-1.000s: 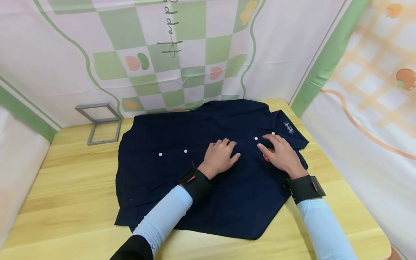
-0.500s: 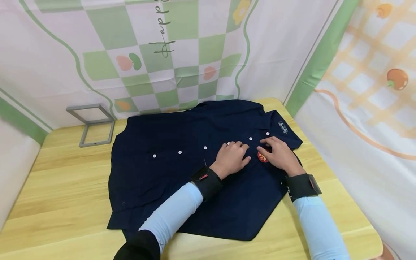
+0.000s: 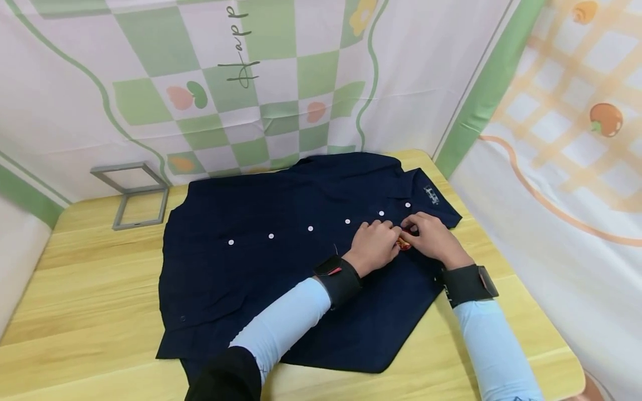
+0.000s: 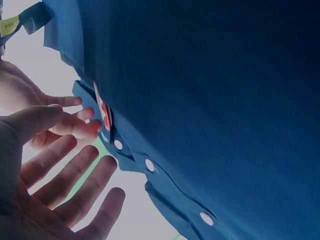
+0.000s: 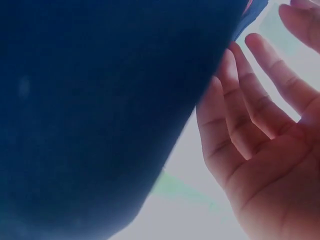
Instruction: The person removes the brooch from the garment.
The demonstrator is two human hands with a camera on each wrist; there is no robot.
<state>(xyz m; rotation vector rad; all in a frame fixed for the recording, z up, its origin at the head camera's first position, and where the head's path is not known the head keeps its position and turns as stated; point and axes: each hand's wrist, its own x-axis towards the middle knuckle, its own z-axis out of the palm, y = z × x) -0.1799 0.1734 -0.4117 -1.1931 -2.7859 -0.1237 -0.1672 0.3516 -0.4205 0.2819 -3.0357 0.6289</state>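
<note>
A navy button-up shirt (image 3: 281, 267) lies spread on the table, with white buttons (image 3: 310, 229) in a row down its front. On its chest is a round red badge (image 3: 403, 244), partly covered by the fingers. My left hand (image 3: 373, 245) is at the badge's left side, its fingers slightly bent and apart in the left wrist view. My right hand (image 3: 432, 238) is over the badge's right side, thumb and index finger near its edge. The right wrist view shows the right fingers loosely extended against the shirt cloth. Whether either hand touches the badge is unclear.
A grey hinged frame (image 3: 140, 209) stands open on the wooden table (image 3: 85, 278) at the back left. The shirt's collar (image 3: 432, 195), with pale lettering, points to the right. A patterned curtain (image 3: 210, 128) rises right behind the table.
My left hand has moved right across the shirt to the badge, uncovering buttons. My right hand has closed in slightly on the badge. The head view has shifted a little right.
</note>
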